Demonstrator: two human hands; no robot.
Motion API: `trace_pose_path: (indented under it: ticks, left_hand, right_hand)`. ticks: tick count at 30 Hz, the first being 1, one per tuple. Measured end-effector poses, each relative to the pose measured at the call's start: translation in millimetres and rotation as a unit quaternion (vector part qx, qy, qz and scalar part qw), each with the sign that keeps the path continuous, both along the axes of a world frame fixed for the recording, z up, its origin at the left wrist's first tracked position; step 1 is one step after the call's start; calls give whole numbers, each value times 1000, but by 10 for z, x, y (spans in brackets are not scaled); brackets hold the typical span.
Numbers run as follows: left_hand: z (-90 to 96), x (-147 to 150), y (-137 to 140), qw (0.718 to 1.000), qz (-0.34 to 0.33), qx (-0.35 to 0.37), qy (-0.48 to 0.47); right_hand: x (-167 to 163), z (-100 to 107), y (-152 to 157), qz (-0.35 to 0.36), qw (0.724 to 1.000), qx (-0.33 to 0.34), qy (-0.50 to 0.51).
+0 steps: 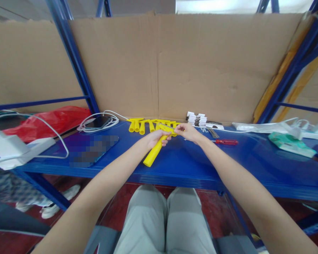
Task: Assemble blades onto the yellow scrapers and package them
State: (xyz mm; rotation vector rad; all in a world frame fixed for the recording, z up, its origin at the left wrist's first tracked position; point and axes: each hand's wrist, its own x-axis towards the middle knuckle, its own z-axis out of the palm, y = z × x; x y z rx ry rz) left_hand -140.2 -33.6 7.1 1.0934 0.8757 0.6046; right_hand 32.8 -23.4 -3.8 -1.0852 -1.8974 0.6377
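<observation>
My left hand (161, 137) is wrapped round the handle of a yellow T-shaped scraper (154, 154). The round handle end points down toward the front edge of the table, and a greyish strip lies along its head. At the right end of that head is my right hand (184, 131), its fingertips pinched together; whatever they hold is too small to make out. Behind the hands, several more yellow scrapers (142, 126) lie in a row, partly covered by my fingers. A screwdriver with a red handle (227, 142) lies right of my right wrist, its shaft partly hidden.
White card-like pieces (197, 119) are stacked against the cardboard wall (201, 67). Small metal parts (204, 130) and a flat metal strip (213, 133) lie near them. A green-white packet (291, 144) sits right; a dark tablet-like slab (95, 151), coiled cable (116, 121) and red bag (53, 121) left.
</observation>
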Motion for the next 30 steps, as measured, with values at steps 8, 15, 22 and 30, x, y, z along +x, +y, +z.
trace_pose_path:
  ticks: [8, 15, 22, 30]
  left_hand:
    - [-3, -1, -3, 1000, 7, 8, -7]
    - [-17, -8, 30, 1000, -1, -1, -18]
    - [-15, -7, 13, 1000, 10, 2, -7]
    - [-10, -23, 11, 1000, 22, -5, -2]
  right_hand:
    - [-46, 9, -75, -17, 997, -50, 53]
    - [-60, -18, -28, -56, 995, -63, 60]
    - [-66, -126, 78, -89, 991, -58, 77]
    - [-140, -222, 151, -93, 986, -66, 123]
